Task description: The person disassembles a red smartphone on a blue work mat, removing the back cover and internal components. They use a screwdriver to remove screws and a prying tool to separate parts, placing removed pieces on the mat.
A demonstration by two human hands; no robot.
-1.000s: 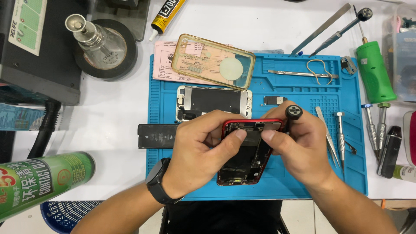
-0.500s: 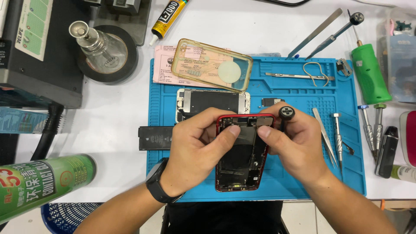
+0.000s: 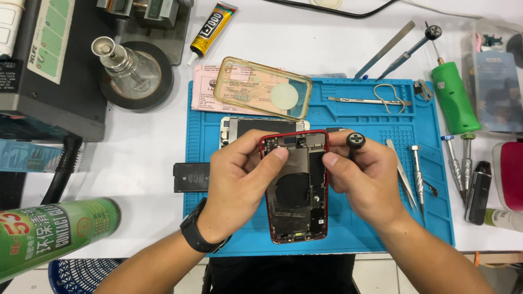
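Blue silicone makes up the work mat [image 3: 381, 228], which lies on a white bench [image 3: 147, 141] and serves as the landmark here. Over the mat's middle, the left hand [image 3: 239, 185] curls around the left edge of an opened red phone housing [image 3: 295, 188], thumb pressed on its upper part. The right hand [image 3: 365, 182] closes on the housing's right edge and also pinches a black-capped screwdriver [image 3: 356, 141] near the top right corner. The housing lies face-open, circuitry showing.

At the mat's upper left corner a clear yellowish phone case [image 3: 263, 88] rests on a pink printed slip [image 3: 204, 92]. Above that, off the mat, a yellow-and-black glue tube [image 3: 211, 28] lies slanted. Left of the mat and below it, a green spray can [image 3: 52, 234] with a red-and-white label lies on its side. A black battery [image 3: 190, 177] overlaps the mat's left edge. Right of the mat's upper corner lies a green-handled driver [image 3: 452, 97].
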